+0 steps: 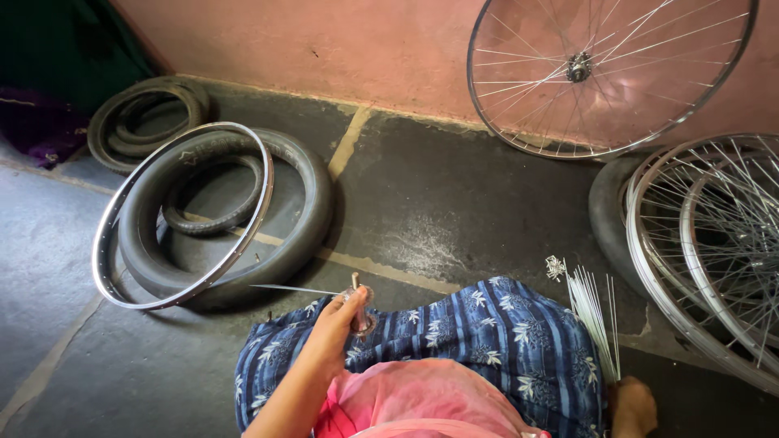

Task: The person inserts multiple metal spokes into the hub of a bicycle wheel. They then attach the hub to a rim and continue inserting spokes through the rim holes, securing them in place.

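Up close, I see the left hand raised over the blue patterned cloth that covers the lap, fingers curled tight around a small metal wheel hub with its axle end poking up above the thumb. One thin spoke runs out leftward from the hub, nearly level, its far tip reaching toward the tyre beyond. I note the right hand low at the frame's bottom edge, well apart from the left, closed around the lower ends of a bundle of loose spokes; the bundle fans upward from that fist, heads bunched at the top. Between the two hands lies the cloth, with pink fabric nearer the body. Out past the left hand, on the dark stone floor, a bare silver rim leans tilted across a large black tyre, and a smaller tyre lies inside that one. Farther off on the same side, another pile of tyres sits by the wall. Beyond the right hand, two spoked wheels overlap on a dark tyre, touching it. Straight ahead, a third spoked wheel stands upright against the pink wall.
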